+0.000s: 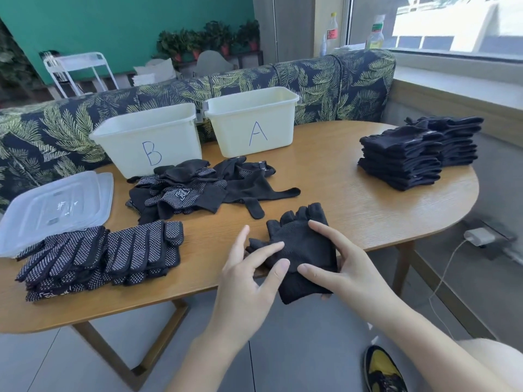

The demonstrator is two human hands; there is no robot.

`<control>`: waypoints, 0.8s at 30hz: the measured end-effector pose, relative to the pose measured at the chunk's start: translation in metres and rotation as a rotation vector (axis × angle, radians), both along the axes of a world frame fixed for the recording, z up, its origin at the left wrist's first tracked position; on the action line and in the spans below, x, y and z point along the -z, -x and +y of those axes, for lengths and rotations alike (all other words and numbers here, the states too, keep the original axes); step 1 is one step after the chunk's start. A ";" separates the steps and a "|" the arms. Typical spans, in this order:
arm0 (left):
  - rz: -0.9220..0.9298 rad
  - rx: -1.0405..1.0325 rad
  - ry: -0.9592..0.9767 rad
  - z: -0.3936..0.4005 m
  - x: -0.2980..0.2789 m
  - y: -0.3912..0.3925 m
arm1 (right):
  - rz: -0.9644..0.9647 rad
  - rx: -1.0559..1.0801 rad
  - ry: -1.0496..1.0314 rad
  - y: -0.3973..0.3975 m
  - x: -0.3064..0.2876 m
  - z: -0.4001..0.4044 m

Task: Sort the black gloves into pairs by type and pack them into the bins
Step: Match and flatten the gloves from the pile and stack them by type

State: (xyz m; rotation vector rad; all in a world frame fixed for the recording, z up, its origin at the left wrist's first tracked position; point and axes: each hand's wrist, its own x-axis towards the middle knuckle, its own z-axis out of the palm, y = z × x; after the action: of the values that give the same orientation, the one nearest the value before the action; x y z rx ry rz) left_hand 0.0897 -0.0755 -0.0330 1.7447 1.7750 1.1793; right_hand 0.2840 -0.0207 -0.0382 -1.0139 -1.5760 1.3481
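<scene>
We hold a plain black glove point(304, 250) at the table edge point(368, 244). Our right hand point(348, 274) grips it, thumb on top and fingers beneath. Our left hand point(249, 281) pinches its side with thumb and forefinger. Beyond our hands lie loose mixed gloves point(203, 188) and bins B point(147, 138) and A point(252, 120). Left of our left hand is the dotted glove stack point(99, 258); far right of our right hand is the plain glove stack point(418, 151).
</scene>
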 end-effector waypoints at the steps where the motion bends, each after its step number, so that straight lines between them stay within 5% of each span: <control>1: -0.016 -0.002 0.018 0.001 -0.001 -0.003 | -0.020 -0.008 -0.018 -0.002 -0.001 0.001; 9: -0.286 0.067 0.117 0.018 -0.027 -0.031 | 0.027 -0.064 -0.114 -0.026 -0.025 0.014; 18: -1.034 0.366 0.281 0.043 -0.055 -0.073 | 0.136 -0.056 -0.177 -0.063 -0.063 0.040; 24: -1.179 0.394 0.277 0.075 -0.079 -0.103 | 0.099 -0.050 -0.196 -0.092 -0.082 0.057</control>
State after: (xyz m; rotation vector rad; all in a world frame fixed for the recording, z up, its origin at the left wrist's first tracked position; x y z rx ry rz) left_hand 0.1923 -0.0009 0.0457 0.8144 0.7742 1.2736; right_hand 0.3763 0.0361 0.0443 -0.7822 -1.6318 1.2308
